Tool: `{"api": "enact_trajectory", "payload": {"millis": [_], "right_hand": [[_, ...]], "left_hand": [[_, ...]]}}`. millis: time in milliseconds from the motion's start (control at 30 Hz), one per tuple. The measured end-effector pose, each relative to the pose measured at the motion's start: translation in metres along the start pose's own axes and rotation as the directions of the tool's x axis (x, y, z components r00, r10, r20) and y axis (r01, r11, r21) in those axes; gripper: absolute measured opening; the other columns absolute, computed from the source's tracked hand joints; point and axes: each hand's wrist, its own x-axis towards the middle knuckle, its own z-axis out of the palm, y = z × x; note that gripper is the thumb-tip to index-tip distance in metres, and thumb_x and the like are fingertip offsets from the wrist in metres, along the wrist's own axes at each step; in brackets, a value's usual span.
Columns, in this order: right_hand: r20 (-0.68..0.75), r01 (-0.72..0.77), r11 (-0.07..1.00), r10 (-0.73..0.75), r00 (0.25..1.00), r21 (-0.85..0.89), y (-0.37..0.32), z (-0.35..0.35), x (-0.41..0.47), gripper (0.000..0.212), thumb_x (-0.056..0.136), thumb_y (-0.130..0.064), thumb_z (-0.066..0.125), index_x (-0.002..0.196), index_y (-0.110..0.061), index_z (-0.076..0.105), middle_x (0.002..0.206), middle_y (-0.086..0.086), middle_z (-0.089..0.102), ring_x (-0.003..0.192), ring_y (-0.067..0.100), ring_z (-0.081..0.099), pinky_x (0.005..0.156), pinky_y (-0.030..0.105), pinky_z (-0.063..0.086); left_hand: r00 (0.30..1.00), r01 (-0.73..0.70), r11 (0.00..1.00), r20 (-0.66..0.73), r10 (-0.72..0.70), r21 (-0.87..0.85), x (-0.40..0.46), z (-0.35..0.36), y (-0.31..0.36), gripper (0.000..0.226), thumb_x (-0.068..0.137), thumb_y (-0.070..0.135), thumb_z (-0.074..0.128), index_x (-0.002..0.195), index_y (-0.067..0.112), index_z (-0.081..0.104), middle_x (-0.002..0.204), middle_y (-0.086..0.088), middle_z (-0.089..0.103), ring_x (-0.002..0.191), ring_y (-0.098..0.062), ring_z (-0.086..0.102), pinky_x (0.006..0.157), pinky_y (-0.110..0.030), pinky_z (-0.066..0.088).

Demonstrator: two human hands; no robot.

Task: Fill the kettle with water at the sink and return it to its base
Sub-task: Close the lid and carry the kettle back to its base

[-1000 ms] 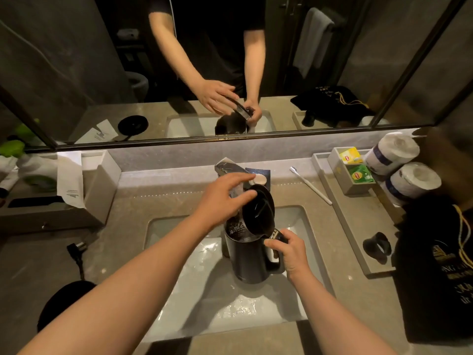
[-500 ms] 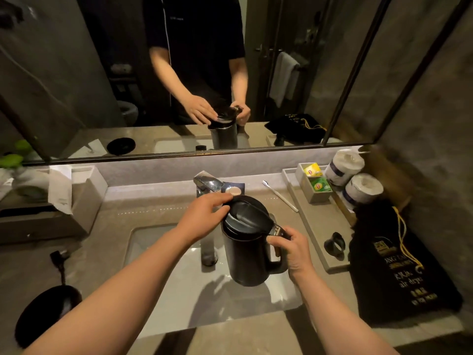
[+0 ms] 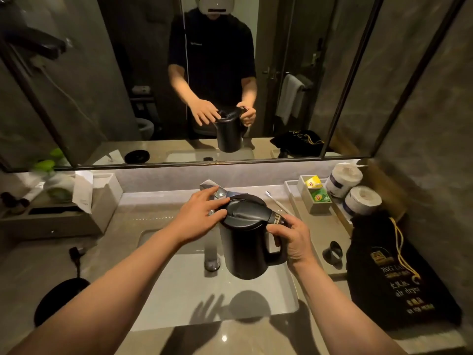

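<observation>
Two hands on matte cylindrical kettle (image 3: 247, 242)

A dim bathroom in warm light. A wide dark-framed mirror (image 3: 294, 80) spans the wall beyond the grip, above a grey stone tabletop (image 3: 158, 211). Right of the grip rises a mottled grey wall (image 3: 432, 155); the mirror reflects a door and hanging towel (image 3: 290, 98).

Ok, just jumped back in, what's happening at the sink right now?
A person holds the black kettle by its handle in the right hand, lifted above the sink basin. The left hand rests open on the closed lid, in front of the faucet. The round kettle base sits on the counter to the left, with nothing on it.
</observation>
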Motion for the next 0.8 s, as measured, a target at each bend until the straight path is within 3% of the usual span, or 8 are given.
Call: {"api": "enact_trajectory", "payload": {"millis": [100,200,267,333,467,633,733,800], "right_hand": [[0.020,0.015,1.000,-0.015,1.000,0.009,-0.006,0.009,-0.001,0.034,0.052,-0.025,0.079,0.066,0.000,0.060,0.058,0.009,0.048,0.053,0.020,0.042,0.049,0.026,0.037],[0.076,0.034,0.999,-0.036,0.996,0.023,-0.014,0.021,0.001,0.031,0.052,-0.024,0.079,0.067,-0.003,0.062,0.055,0.004,0.049,0.051,0.018,0.042,0.048,0.023,0.037],[0.120,0.037,0.998,-0.042,0.992,0.041,-0.018,0.031,0.002,0.030,0.052,-0.024,0.079,0.067,-0.005,0.061,0.053,0.002,0.050,0.049,0.017,0.042,0.047,0.022,0.038],[0.179,0.031,0.999,-0.038,0.983,0.041,-0.020,0.044,0.001,0.028,0.053,-0.024,0.079,0.066,-0.007,0.061,0.054,0.002,0.051,0.051,0.016,0.044,0.047,0.023,0.039],[0.311,0.039,0.998,-0.049,0.949,0.039,-0.019,0.074,-0.004,0.023,0.060,-0.020,0.081,0.073,-0.008,0.066,0.058,-0.003,0.058,0.055,0.013,0.049,0.048,0.023,0.042],[0.499,0.129,0.990,-0.085,0.862,-0.055,-0.022,0.127,-0.008,0.030,0.072,-0.026,0.079,0.087,-0.003,0.067,0.067,-0.006,0.068,0.064,0.011,0.059,0.056,0.023,0.049],[0.611,0.195,0.974,-0.084,0.787,-0.117,-0.023,0.165,-0.008,0.014,0.086,-0.013,0.075,0.091,-0.005,0.066,0.078,0.012,0.067,0.066,0.017,0.060,0.060,0.024,0.050],[0.668,0.248,0.954,-0.074,0.740,-0.170,-0.018,0.194,-0.010,0.009,0.090,-0.009,0.072,0.089,-0.007,0.064,0.075,0.006,0.066,0.062,0.012,0.059,0.060,0.019,0.049]], "left_hand": [[0.996,0.068,0.970,-0.047,-0.081,-0.232,-0.013,-0.001,0.004,0.049,0.093,0.029,0.054,0.140,0.022,0.044,0.149,-0.005,0.035,0.134,-0.022,0.033,0.109,-0.031,0.024],[0.908,0.220,0.773,-0.165,-0.385,-0.594,-0.031,-0.002,0.009,0.057,0.090,0.026,0.061,0.142,0.013,0.040,0.130,-0.003,0.051,0.115,-0.020,0.052,0.096,-0.034,0.040],[0.854,0.274,0.621,-0.111,-0.508,-0.735,-0.043,-0.003,0.009,0.041,0.092,0.029,0.057,0.129,0.011,0.055,0.117,-0.006,0.061,0.110,-0.022,0.057,0.089,-0.037,0.044],[0.835,0.251,0.513,-0.085,-0.544,-0.821,-0.057,-0.006,0.010,0.020,0.094,0.029,0.052,0.104,0.020,0.067,0.097,0.000,0.068,0.096,-0.019,0.062,0.078,-0.035,0.045],[0.776,0.202,0.435,-0.127,-0.617,-0.878,-0.088,-0.019,0.000,0.022,0.096,0.028,0.047,0.098,0.027,0.068,0.094,0.008,0.069,0.087,-0.010,0.062,0.069,-0.026,0.048],[0.691,0.183,0.420,-0.187,-0.698,-0.889,-0.133,-0.047,-0.031,0.029,0.097,0.030,0.046,0.089,0.034,0.073,0.088,0.012,0.072,0.090,-0.011,0.063,0.074,-0.030,0.050],[0.652,0.167,0.423,-0.222,-0.725,-0.891,-0.161,-0.065,-0.053,0.026,0.097,0.032,0.045,0.104,0.034,0.070,0.101,0.010,0.071,0.096,-0.010,0.064,0.076,-0.029,0.050],[0.615,0.173,0.418,-0.234,-0.753,-0.892,-0.181,-0.076,-0.070,0.027,0.096,0.034,0.045,0.109,0.035,0.068,0.106,0.011,0.070,0.100,-0.008,0.063,0.079,-0.030,0.048]]}}
